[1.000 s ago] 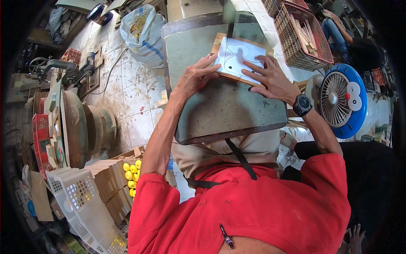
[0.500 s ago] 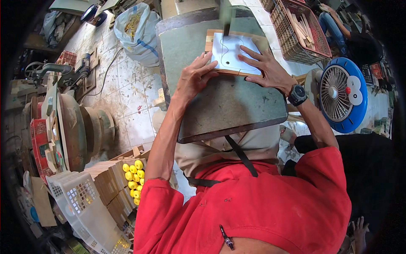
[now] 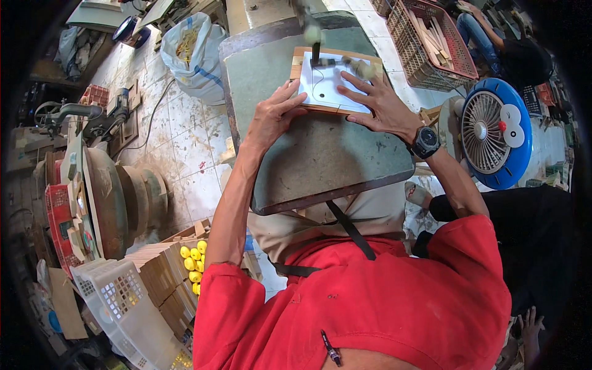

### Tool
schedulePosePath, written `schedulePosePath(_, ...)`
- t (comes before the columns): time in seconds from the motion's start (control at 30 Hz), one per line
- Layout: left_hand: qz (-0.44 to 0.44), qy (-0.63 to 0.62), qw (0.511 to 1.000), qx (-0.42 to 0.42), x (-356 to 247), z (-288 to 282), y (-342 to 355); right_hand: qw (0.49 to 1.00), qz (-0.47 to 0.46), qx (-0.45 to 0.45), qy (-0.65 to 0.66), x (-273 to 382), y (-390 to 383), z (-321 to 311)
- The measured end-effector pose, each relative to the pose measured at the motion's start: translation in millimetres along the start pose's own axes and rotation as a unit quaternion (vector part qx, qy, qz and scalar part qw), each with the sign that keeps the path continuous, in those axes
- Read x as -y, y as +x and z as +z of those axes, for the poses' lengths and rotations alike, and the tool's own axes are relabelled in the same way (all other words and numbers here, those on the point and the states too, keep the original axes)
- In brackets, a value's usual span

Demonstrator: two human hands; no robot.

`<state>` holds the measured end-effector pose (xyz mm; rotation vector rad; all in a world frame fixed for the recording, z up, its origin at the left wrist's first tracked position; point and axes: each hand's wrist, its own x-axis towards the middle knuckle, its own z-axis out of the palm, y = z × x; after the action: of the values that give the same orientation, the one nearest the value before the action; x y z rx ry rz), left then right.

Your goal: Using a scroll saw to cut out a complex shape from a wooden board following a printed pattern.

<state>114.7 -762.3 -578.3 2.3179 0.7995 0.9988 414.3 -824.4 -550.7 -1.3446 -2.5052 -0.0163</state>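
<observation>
A wooden board [image 3: 333,111] topped with a white paper sheet [image 3: 333,90] lies on the far part of a grey-green machine table [image 3: 320,166]. A curved line and a dark round spot mark the paper. Above its far left part comes down a dark narrow blade or guide [image 3: 316,54]; the cutting point cannot be made out. My left hand [image 3: 274,114] holds the board's near left corner, fingers closed along the edge. My right hand [image 3: 385,106], a watch on its wrist, presses the right side, fingers spread over the paper, thumb at the near edge.
A blue fan [image 3: 496,132] stands to the right, below a crate with wood strips [image 3: 431,46]. At left are a white sack [image 3: 194,58] and a round-bodied machine [image 3: 114,200]. Stacked wood pieces [image 3: 161,277], yellow round parts [image 3: 194,262] and a white basket [image 3: 120,308] sit lower left. Another person [image 3: 524,58] is at upper right.
The whole view has shifted slightly, moving table, board and hands left together. Blurred greenish machine parts now show over the paper's far side. Both hands keep their hold on the board.
</observation>
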Motion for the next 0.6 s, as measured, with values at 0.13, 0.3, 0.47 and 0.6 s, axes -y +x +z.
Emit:
schedulePosePath(0.13, 0.009, -0.013, 1.0, 0.006, 2.2, -2.0, 1.3, 1.0, 0.007, 0.013, -0.001, -1.2, -0.7, 2.9)
schedulePosePath(0.3, 0.01, -0.008, 1.0, 0.02, 5.4, -6.5, 4.9, 0.999, 0.015, 0.026, -0.011, 1.5, -2.2, 0.5)
schedulePosePath(0.47, -0.003, -0.016, 0.999, 0.035, 5.7, -8.2, 8.0, 0.993, -0.059, 0.065, -0.079, -9.0, -4.3, -21.6)
schedulePosePath(0.6, 0.023, -0.008, 0.999, 0.042, 8.4, -14.3, 10.9, 0.975, -0.153, 0.158, -0.02, -29.6, -1.0, -33.9)
